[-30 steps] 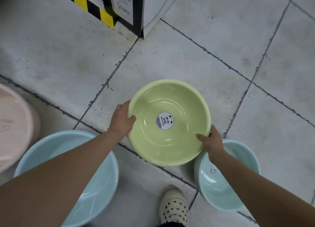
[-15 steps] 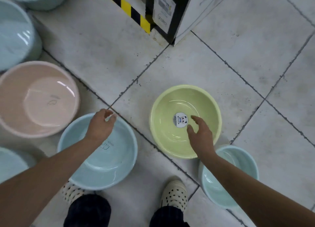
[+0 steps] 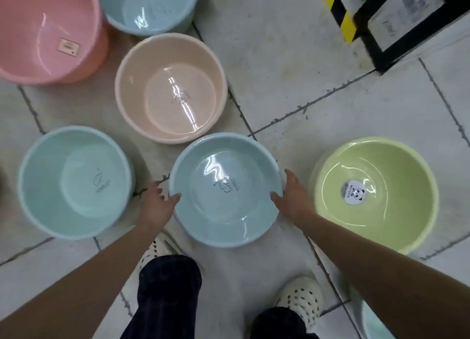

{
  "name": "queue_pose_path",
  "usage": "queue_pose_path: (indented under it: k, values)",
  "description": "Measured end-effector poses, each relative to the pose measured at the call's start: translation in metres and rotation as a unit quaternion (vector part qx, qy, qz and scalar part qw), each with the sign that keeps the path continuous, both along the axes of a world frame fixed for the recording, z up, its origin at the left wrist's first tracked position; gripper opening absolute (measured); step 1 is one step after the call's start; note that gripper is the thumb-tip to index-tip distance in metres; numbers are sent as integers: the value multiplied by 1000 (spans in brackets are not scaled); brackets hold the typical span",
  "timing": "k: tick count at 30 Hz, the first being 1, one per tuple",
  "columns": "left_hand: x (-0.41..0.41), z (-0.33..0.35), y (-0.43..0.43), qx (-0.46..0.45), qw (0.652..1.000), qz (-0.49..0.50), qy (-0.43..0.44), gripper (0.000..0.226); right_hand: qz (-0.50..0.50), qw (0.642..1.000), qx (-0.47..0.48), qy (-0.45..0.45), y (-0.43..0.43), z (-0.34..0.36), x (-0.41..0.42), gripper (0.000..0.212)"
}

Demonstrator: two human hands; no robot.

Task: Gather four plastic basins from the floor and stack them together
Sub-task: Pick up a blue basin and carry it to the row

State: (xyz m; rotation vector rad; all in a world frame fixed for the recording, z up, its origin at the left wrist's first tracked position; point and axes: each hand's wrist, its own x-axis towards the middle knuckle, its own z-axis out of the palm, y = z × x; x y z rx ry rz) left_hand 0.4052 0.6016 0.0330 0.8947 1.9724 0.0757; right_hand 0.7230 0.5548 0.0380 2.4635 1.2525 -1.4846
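Note:
A light blue basin (image 3: 225, 190) sits in the middle of the tiled floor. My left hand (image 3: 156, 205) grips its left rim and my right hand (image 3: 292, 198) grips its right rim. To its right stands a green basin (image 3: 376, 193) with a panda sticker inside. A beige basin (image 3: 171, 94) lies just behind the blue one, almost touching it. Another light blue basin (image 3: 76, 182) rests at the left.
A pink basin (image 3: 48, 31) and one more blue basin (image 3: 150, 5) stand at the back left. A box (image 3: 412, 20) beside black-and-yellow striped tape (image 3: 338, 10) is at the back right. My feet in white perforated shoes (image 3: 300, 298) are below the basins.
The green basin was let go and stays on the floor. Both hands moved left and closed on the rim of the middle blue basin. The view swung left, showing more basins.

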Motion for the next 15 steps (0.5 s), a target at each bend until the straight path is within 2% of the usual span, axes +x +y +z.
queue_pose_path:
  k: [3,8,11,15]
  values:
    - [-5,-24,-14,-8,999,17,-34,58,-20,999,-44,-19,4,-21,-7,73]
    - [-7,-40,-21,-5,999,-41,2,38,-28,998,-24,-41,6,-34,-14,54]
    - [-7,-29,-23,31,999,-25,7,22,-8,998,-15,-54,9,-18,-18,43]
    - [-17,9,-39,67,996,34,-44,24,46,998,1,-52,15,28,-26,38]
